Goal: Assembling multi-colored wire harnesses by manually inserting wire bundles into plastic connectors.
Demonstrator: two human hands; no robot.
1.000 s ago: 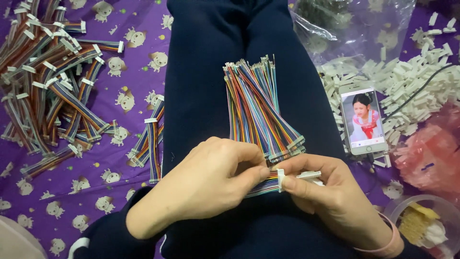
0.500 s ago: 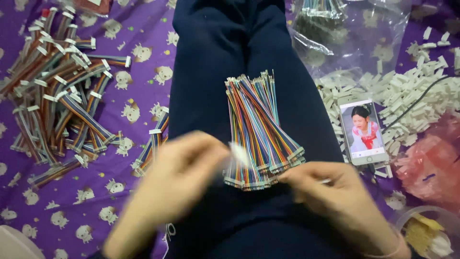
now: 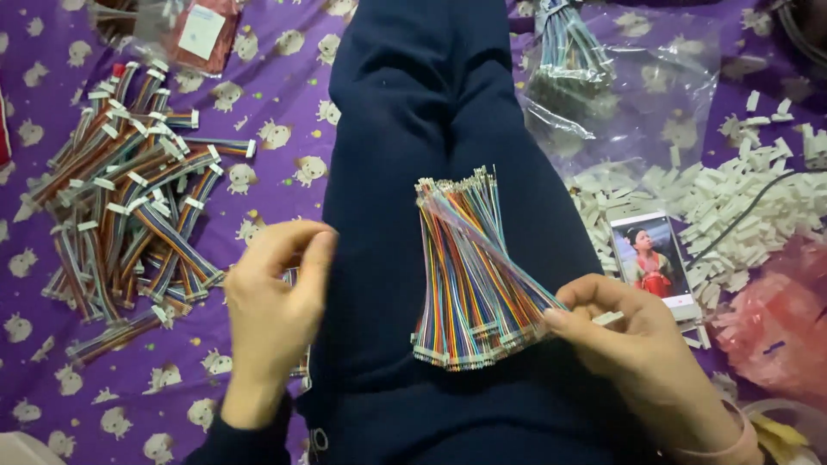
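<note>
The right hand [image 3: 637, 349] pinches one small white connector housing [image 3: 608, 318] between thumb and fingertips, its fingers curled and resting against the lower right edge of a single fanned bundle of multicoloured ribbon wires [image 3: 469, 275] lying on the person's dark blue trouser leg [image 3: 413, 129]. The left hand [image 3: 271, 301] sits at about 9 o'clock from that bundle, well apart from it, fingers bent loosely inward over the palm; whether it holds anything cannot be told.

Further out at 10 o'clock lies one heap of finished wire sets with white plugs [image 3: 129, 215], too many to count, on a purple patterned sheet [image 3: 276, 86]. At 3 o'clock one phone [image 3: 653, 263] lies face up beside a loose pile of white housings [image 3: 749, 207], uncounted. At 1 o'clock one clear plastic bag [image 3: 629, 95] contains a bunch of wires. At 4 o'clock lies one pink plastic bag [image 3: 775, 327], contents unclear.
</note>
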